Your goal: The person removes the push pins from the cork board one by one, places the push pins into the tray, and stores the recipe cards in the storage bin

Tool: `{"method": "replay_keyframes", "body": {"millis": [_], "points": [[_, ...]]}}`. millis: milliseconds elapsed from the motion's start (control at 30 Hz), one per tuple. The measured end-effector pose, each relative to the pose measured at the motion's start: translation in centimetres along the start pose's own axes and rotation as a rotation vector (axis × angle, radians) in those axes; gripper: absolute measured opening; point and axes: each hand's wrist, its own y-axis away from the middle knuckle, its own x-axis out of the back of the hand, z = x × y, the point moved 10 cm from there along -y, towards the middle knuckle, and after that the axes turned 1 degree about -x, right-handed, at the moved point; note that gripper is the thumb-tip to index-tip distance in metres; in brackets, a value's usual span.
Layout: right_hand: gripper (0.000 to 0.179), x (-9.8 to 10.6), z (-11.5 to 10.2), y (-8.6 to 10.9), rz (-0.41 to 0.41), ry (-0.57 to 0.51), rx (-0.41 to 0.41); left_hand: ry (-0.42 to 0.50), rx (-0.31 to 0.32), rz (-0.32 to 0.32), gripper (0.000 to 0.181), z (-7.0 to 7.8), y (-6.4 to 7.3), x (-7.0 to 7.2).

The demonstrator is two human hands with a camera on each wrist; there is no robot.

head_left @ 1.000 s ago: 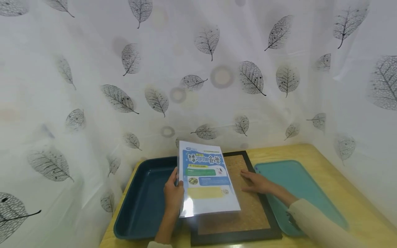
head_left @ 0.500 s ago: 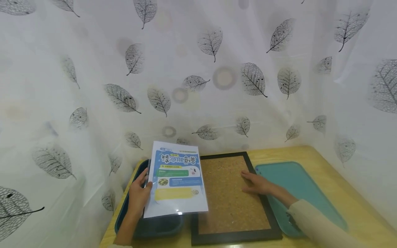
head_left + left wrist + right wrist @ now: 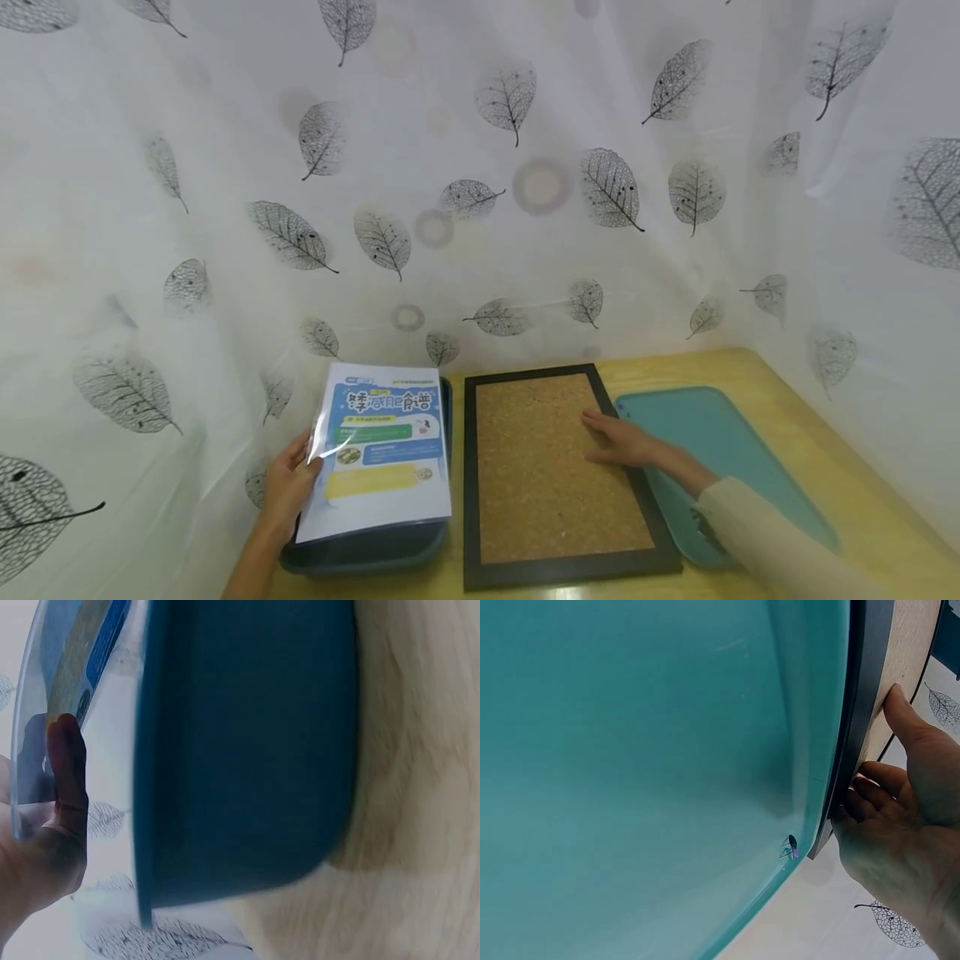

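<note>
My left hand (image 3: 287, 485) pinches the left edge of a glossy printed sheet (image 3: 386, 446), its thumb on the front and its fingers behind. Blue, green and yellow panels with large characters cover the sheet, which tilts toward the head camera. Behind and under it lies a dark blue tray (image 3: 367, 560), mostly hidden by the sheet in the head view. In the middle, a cork board (image 3: 532, 475) with a black frame (image 3: 570, 571) lies flat. My right hand (image 3: 626, 442) rests at its right side, fingers loosely extended over the cork.
A shallow teal tray (image 3: 720, 458) sits right of the board, partly under my right sleeve (image 3: 772, 533). In its corner the right wrist view shows a small dark and purple thing (image 3: 790, 847). A curtain with leaf prints (image 3: 525, 250) hangs behind the wooden table (image 3: 817, 450).
My left hand has carried the sheet leftward from over the cork board to over the blue tray, uncovering the cork. My right hand has stayed on the board.
</note>
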Motion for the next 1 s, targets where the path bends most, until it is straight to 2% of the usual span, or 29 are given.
{"method": "replay_keyframes", "body": {"millis": [267,367,533,600,767,900,1000], "points": [[0.078,0.5,-0.3,-0.1,0.005,0.021,0.017,-0.029,0.044,-0.012,0.067,-1.5,-0.7,1.0],[0.078,0.6,-0.5,0.0,-0.003,0.0,-0.002,-0.09,0.04,0.024,0.064,-1.8,-0.8,1.6],[0.078,0.4,-0.5,0.2,-0.012,0.008,-0.021,-0.245,-0.08,0.142,0.049,-0.9,-0.3,2.9],[0.079,0.4,-0.4,0.3,-0.01,0.022,-0.023,-0.304,-0.12,0.165,0.043,-0.6,-0.1,3.1],[0.078,0.9,-0.3,0.5,0.011,0.032,-0.023,-0.417,-0.189,0.16,0.037,0.3,0.0,2.6],[0.079,1.3,0.1,0.3,0.012,0.025,-0.017,-0.448,-0.28,0.168,0.035,1.1,0.2,2.2],[0.079,1.5,0.2,0.2,0.007,0.03,-0.006,-0.463,-0.323,0.174,0.035,1.6,0.5,2.0]]}}
